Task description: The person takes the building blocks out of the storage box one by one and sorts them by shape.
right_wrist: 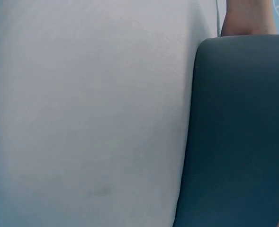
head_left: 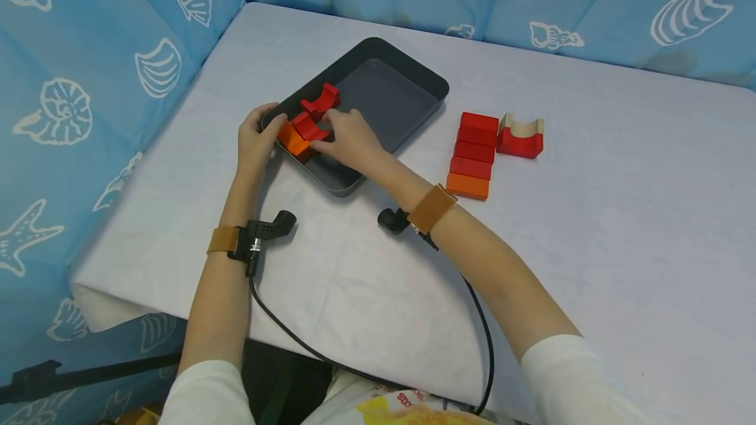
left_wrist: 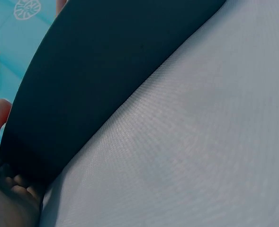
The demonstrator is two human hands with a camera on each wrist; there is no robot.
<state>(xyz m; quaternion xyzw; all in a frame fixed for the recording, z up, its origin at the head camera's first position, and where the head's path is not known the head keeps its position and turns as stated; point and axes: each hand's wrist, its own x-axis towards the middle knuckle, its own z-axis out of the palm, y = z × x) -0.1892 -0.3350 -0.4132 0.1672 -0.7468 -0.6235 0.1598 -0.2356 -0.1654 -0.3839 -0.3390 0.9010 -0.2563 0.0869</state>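
Observation:
A dark grey tray [head_left: 407, 58] sits aslant on the table. My left hand [head_left: 256, 140] grips its left corner, thumb over the rim and fingers along the outer wall; the left wrist view shows that wall [left_wrist: 92, 71] and the curled fingers. Inside the tray, my right hand [head_left: 356, 143] has its thumb and forefinger at a red arch block [head_left: 306, 126], pinching it beside the orange block [head_left: 293, 140] in the corner. Another red arch block [head_left: 322, 101] lies just beyond, against the far long wall. The right wrist view shows mainly the tray's outside.
Right of the tray, a row of red blocks [head_left: 474, 149] ends in an orange block [head_left: 468, 185] at the near end. Beside it stand a red arch block [head_left: 521, 145] and a pale wooden one [head_left: 522, 127]. A black cable [head_left: 331, 363] runs along the table's front edge.

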